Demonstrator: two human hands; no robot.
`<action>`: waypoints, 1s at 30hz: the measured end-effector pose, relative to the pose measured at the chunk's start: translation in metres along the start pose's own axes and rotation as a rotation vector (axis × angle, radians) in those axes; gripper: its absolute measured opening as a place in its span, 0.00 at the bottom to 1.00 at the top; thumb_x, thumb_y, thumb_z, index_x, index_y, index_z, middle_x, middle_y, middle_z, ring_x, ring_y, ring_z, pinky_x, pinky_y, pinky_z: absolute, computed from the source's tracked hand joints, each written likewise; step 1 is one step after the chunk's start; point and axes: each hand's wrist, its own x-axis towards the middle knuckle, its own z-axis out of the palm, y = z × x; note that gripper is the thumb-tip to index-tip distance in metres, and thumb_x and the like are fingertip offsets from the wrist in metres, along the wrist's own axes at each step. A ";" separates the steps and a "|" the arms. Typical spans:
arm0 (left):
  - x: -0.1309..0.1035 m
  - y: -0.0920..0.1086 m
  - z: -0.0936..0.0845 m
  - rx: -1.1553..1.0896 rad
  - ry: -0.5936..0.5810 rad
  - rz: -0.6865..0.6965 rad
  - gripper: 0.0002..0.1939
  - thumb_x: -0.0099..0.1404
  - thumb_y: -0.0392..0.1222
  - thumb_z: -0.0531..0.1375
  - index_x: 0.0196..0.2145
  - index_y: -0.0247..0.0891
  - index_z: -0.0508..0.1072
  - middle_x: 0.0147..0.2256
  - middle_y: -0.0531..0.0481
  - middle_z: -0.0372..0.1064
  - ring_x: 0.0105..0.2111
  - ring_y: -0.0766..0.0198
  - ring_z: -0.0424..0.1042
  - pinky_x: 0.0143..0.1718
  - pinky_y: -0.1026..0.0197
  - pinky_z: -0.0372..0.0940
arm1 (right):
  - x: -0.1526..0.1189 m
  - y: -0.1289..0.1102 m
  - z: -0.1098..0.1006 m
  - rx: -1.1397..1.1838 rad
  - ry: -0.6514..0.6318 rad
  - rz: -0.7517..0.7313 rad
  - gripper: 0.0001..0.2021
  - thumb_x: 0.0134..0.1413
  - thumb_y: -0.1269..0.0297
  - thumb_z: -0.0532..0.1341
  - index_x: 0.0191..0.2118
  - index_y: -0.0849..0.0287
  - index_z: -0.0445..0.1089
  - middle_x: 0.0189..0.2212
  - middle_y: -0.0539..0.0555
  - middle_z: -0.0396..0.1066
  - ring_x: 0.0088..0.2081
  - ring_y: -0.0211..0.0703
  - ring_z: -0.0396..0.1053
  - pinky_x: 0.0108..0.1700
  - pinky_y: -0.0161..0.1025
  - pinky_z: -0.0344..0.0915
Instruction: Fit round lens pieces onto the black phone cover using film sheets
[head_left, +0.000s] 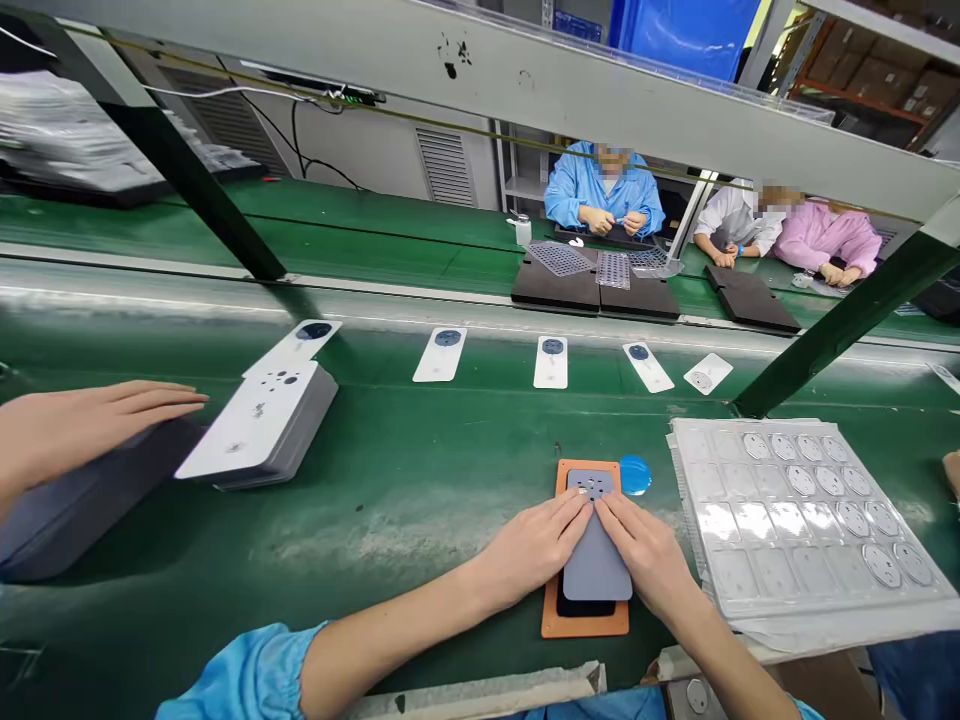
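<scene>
A grey phone-shaped panel (598,560) with small holes at its top lies over an orange frame (585,627) with a dark inset. My left hand (536,545) rests on the panel's upper left, its fingers close together and pressing on the surface. From the right, my right hand (649,550) touches the panel's upper part and edge, fingertips close to those of my left hand. What lies under the fingertips is hidden. A round blue film (635,475) sits just right of the frame's top.
A clear tray (787,580) with round parts is at right. White panels (551,365) lie in a row beyond; a stack (259,420) stands at left beside another person's hand (97,425). Green posts (847,320) slant at both sides. People sit opposite.
</scene>
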 end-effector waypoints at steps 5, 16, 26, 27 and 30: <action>-0.004 -0.009 0.001 0.029 -0.025 0.003 0.20 0.70 0.27 0.49 0.58 0.31 0.64 0.52 0.34 0.73 0.55 0.51 0.72 0.49 0.54 0.73 | 0.001 0.010 0.007 -0.008 -0.016 -0.040 0.21 0.64 0.77 0.53 0.59 0.61 0.69 0.52 0.61 0.74 0.54 0.50 0.73 0.55 0.46 0.74; -0.004 -0.021 -0.002 -0.011 -0.197 -0.031 0.25 0.67 0.39 0.57 0.60 0.33 0.64 0.60 0.34 0.65 0.62 0.46 0.62 0.64 0.45 0.55 | 0.006 0.011 0.012 -0.045 -0.203 -0.030 0.28 0.54 0.78 0.54 0.62 0.67 0.65 0.60 0.64 0.66 0.61 0.55 0.64 0.63 0.53 0.63; -0.008 -0.016 -0.004 -0.026 -0.183 -0.026 0.27 0.65 0.41 0.59 0.60 0.31 0.65 0.59 0.34 0.66 0.61 0.46 0.64 0.65 0.46 0.54 | 0.002 0.007 0.000 -0.017 -0.243 -0.040 0.31 0.49 0.77 0.53 0.62 0.74 0.63 0.60 0.67 0.65 0.63 0.57 0.61 0.65 0.52 0.61; -0.009 -0.016 -0.004 -0.012 -0.173 -0.029 0.26 0.65 0.40 0.58 0.60 0.31 0.65 0.58 0.34 0.67 0.60 0.46 0.65 0.64 0.47 0.55 | 0.001 0.006 -0.001 -0.016 -0.237 -0.044 0.31 0.49 0.77 0.53 0.62 0.74 0.64 0.60 0.67 0.66 0.63 0.57 0.62 0.65 0.52 0.61; -0.011 -0.016 -0.001 0.031 -0.151 -0.034 0.24 0.66 0.36 0.56 0.59 0.29 0.66 0.57 0.33 0.68 0.58 0.47 0.67 0.62 0.48 0.58 | -0.001 0.004 -0.001 -0.015 -0.260 -0.045 0.31 0.50 0.76 0.53 0.62 0.75 0.63 0.60 0.68 0.65 0.63 0.58 0.61 0.66 0.52 0.59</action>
